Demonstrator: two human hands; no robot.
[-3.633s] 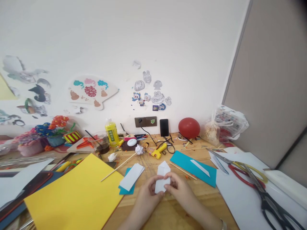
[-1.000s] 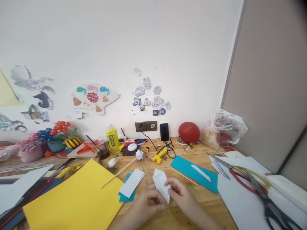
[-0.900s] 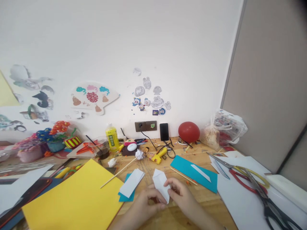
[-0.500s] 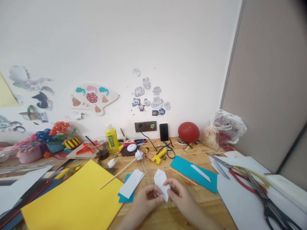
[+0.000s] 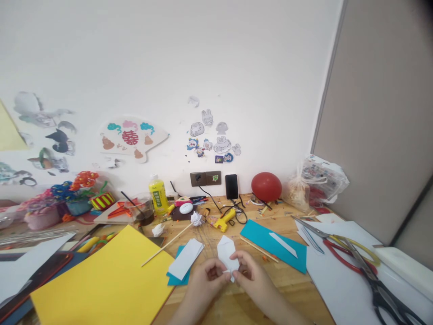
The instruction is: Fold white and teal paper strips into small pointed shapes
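Between my hands is a small piece of folded white paper [image 5: 226,251], pointed at its top. My left hand [image 5: 210,276] pinches its lower left edge, where a small flap sticks out. Thumb and fingers of my right hand [image 5: 249,271] are closed on its lower right side. Left of my hands, a stack of white paper strips [image 5: 186,258] lies on blue paper [image 5: 178,279]. A white paper flower on a thin stick [image 5: 169,243] rests partly over a yellow sheet [image 5: 111,275].
To the right lie a blue strip [image 5: 270,246], a wooden stick [image 5: 259,249] and scissors [image 5: 368,271] on white sheets [image 5: 324,280]. Farther back are a yellow glue gun [image 5: 225,221], a phone [image 5: 232,187], a red balloon [image 5: 266,186], a yellow bottle [image 5: 158,196] and a cup [image 5: 144,212].
The white paper has tilted more upright and its lower end is bent in. My two hands have come slightly closer together at its bottom.
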